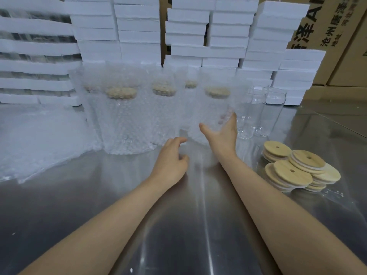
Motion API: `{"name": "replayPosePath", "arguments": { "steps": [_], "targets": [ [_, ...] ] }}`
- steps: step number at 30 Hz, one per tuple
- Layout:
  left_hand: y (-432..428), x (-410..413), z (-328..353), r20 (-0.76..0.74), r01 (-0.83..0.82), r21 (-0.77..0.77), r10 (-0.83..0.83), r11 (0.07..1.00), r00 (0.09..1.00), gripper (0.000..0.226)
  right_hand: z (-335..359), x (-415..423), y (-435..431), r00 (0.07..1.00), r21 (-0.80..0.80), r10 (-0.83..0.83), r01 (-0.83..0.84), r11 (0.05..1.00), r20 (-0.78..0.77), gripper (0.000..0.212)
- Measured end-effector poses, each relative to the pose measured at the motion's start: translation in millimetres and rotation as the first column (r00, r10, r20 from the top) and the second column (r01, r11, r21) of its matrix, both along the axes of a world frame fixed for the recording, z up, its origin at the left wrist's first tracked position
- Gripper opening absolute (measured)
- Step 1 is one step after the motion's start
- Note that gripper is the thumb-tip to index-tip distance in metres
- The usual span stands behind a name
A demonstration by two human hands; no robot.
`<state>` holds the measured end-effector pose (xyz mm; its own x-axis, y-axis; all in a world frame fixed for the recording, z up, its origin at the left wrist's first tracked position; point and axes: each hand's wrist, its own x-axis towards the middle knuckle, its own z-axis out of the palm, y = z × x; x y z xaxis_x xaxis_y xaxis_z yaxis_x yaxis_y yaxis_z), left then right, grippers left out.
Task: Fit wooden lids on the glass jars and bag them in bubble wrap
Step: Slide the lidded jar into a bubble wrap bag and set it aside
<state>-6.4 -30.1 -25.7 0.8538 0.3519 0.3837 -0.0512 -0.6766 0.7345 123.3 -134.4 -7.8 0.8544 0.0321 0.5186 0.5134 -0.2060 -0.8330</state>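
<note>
Bubble wrap (39, 139) lies at the left of the frame, then comes a row of bagged jars (123, 120) with lids on. My left hand (170, 157) hovers at centre, its fingers loosely curled on nothing. My right hand (223, 133) grips the rightmost bagged jar (215, 104); I should stand it flat beside the row before releasing. Further right are bare glass jars (256, 116) and wooden lids (294, 169) on the counter (198, 225).

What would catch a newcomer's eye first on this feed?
A row of lidded bubble-wrapped jars stands mid-table, and the right grip holds the rightmost bagged jar. Loose wooden lids are piled at the right, and stacked white foam boxes wall the back.
</note>
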Motion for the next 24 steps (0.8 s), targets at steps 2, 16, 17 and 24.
{"name": "replayPosePath", "arguments": {
  "steps": [2, 16, 17, 24],
  "targets": [
    [0, 2, 0, 0.006, 0.0, 0.001, 0.0, 1.0, 1.0, 0.049, 0, 1, 12, 0.998, -0.024, 0.056, -0.056, 0.998, 0.023, 0.085],
    [10, 11, 1, 0.025, 0.045, 0.226, -0.052, 0.973, 0.998, 0.039, 3, 11, 50, 0.968, -0.092, 0.25, -0.247, 0.965, 0.017, 0.085],
    [8, 11, 3, 0.023, 0.057, 0.28, -0.066, 0.958, 0.998, 0.04, 5, 9, 49, 0.969, -0.07, 0.249, -0.247, 0.966, 0.011, 0.086],
    [2, 5, 13, -0.012, 0.08, 0.284, -0.08, 0.955, 0.997, 0.04, 4, -8, 17, 0.981, 0.082, 0.184, -0.18, 0.98, -0.058, 0.086]
  ]
}}
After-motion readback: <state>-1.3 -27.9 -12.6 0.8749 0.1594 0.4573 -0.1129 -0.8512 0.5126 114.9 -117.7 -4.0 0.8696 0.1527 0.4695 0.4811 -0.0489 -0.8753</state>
